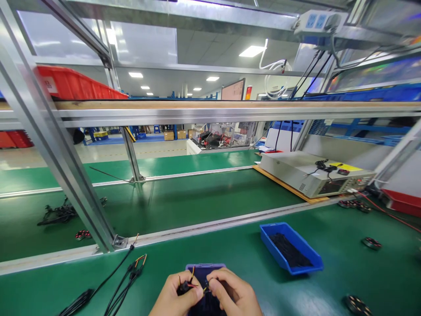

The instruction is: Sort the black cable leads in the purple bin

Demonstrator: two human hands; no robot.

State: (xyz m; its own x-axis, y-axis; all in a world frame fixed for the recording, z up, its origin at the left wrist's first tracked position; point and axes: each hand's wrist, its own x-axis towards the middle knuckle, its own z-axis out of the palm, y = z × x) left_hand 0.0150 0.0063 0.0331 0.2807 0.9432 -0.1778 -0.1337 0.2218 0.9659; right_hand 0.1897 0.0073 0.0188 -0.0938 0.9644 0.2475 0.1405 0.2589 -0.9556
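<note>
Low in the middle, my left hand (176, 296) is closed on a black cable (184, 287) whose thin black, yellow and red wire ends stick out past the thumb and fingers. Close beside it, my right hand (235, 292) pinches thumb to fingers around a small dark piece near a yellow wire; its exact kind is too small to tell. Both hands are over a purple-blue bin (205, 266), and what lies inside it is mostly hidden. To their left, several black cables (123, 285) with bared coloured wire ends rest on the green table (164, 259).
A blue tray (296, 267) of black strips stands right of my hands. Round black motor-like parts (371, 243) are scattered farther right. A grey instrument (315, 173) sits behind, on a wooden board. At left, a metal post (66, 145) supports the shelf (197, 115), which holds a red bin (79, 83).
</note>
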